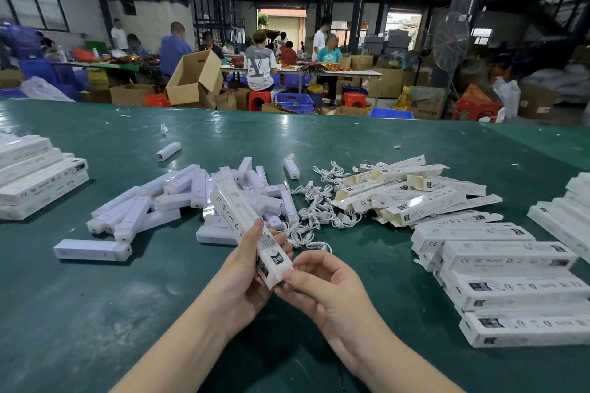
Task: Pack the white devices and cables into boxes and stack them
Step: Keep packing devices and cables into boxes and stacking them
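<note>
Room: a dim warehouse is filling the top of the frame, with seated people (260, 64) working at far tables among cardboard cartons (194, 78), blue crates (295, 102) and red stools (257, 99).
Surface: a dark green table (95, 297) is spreading across the lower two thirds of the frame.
Held box (247, 226): a long white printed carton is slanting from centre frame down to lower centre; what is inside cannot be told.
Left hand (245, 274): its fingers are curling round the box's lower half from the left.
Right hand (322, 281): its fingertips are pinching the box's near end, just right of centre.
Loose devices (178, 198): white bars are lying in a jumble at centre left, behind the held box.
Cables (319, 207): small white coils are lying tangled at centre, between the devices and the open cartons.
Open cartons (412, 191): unsealed boxes with flaps out are heaped at centre right; their contents are not showing.
Closed boxes, right (510, 281): sealed cartons are lying in overlapping rows at lower right.
Closed boxes, left (35, 175): another stack is sitting at the left edge.
</note>
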